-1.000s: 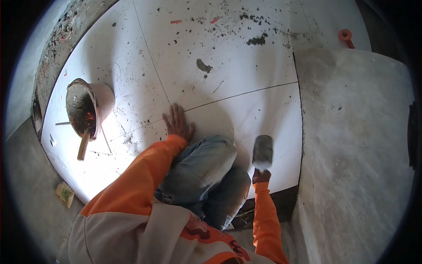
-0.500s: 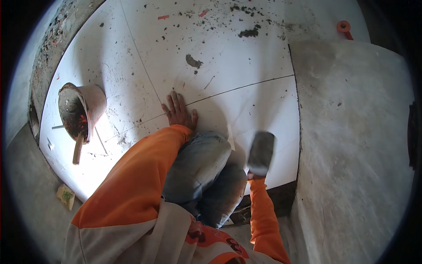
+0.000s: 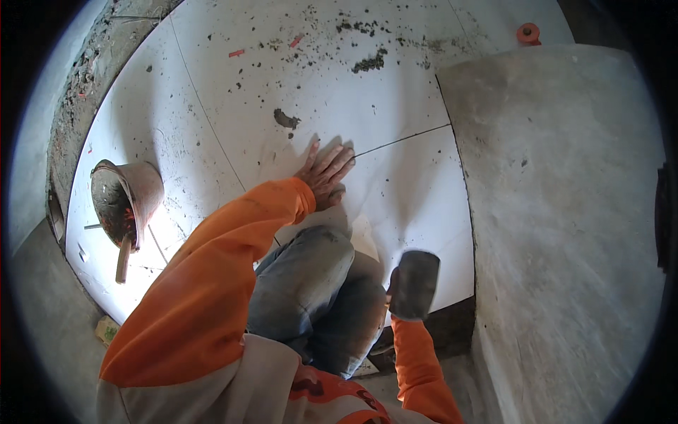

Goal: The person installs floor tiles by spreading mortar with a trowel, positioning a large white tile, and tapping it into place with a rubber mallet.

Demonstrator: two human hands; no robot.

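Observation:
Fingers spread, my left hand (image 3: 327,174) lies flat on the white floor tiles (image 3: 381,185), its fingertips by a dark joint line. My right hand (image 3: 393,285) is closed round the handle of a rubber mallet, mostly hidden behind the mallet's dark head (image 3: 415,285). The head is held over the tile near its front right edge, to the right of my knees. I cannot tell whether it touches the tile.
On the left a dirty bucket (image 3: 147,189) lies on its side, a wooden handle (image 3: 123,260) sticking out. Grey mortar crumbs (image 3: 369,62) dot the far tiles. A red tape roll (image 3: 527,33) stands far right, beyond a grey plastered wall (image 3: 551,184). A dark gap (image 3: 452,328) borders the tile's front edge.
My left hand has shifted right along the tile joint and stays flat. The mallet head has moved toward me with my right hand. The whole view has shifted slightly.

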